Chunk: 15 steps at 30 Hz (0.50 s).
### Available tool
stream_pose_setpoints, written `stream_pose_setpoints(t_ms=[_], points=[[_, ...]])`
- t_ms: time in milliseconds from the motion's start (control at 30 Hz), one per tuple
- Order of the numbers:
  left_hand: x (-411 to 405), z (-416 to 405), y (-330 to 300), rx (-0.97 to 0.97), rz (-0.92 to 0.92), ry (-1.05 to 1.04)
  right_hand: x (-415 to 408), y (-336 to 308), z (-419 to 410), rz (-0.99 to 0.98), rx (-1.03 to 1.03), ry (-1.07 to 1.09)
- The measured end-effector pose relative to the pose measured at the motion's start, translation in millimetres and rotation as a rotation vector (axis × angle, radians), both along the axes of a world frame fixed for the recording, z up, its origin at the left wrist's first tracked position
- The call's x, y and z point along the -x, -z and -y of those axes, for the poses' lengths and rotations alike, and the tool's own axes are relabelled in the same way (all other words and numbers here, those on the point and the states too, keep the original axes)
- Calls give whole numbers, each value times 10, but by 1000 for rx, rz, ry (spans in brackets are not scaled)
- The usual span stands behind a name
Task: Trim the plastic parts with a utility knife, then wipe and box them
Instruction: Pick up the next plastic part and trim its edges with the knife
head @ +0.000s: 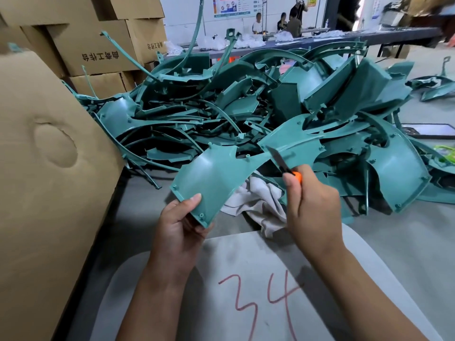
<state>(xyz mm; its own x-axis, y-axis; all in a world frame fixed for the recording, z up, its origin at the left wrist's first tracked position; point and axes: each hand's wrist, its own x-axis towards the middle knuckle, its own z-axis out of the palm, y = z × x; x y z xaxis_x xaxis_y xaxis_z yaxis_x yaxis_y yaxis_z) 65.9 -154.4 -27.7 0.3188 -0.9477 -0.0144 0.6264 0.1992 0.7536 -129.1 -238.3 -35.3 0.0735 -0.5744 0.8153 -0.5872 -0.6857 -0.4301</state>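
A cardboard box (49, 168) stands at the left edge of the desk (406, 242). The left hand (181, 225) pinches the near corner of a teal part (216, 173), thumb on top, holding it above the desk. The right hand (312, 205) grips an orange knife (283, 163), blade against the part's right edge. A cloth (256, 203) lies beneath, before the pile (246, 99) of teal parts.

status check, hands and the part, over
Left hand grips teal plastic part by its near corner. Right hand holds utility knife, blade at part's edge. Cloth underneath, nothing blocking.
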Motion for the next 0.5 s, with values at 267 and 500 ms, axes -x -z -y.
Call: stream_pose_setpoints(t_ms=[267,500], points=[[-23,0,24,-22,32,-14,278,6,181,60,-86,161],[-131,-40,30,15,25,25,450,34,337,175,-186,225]])
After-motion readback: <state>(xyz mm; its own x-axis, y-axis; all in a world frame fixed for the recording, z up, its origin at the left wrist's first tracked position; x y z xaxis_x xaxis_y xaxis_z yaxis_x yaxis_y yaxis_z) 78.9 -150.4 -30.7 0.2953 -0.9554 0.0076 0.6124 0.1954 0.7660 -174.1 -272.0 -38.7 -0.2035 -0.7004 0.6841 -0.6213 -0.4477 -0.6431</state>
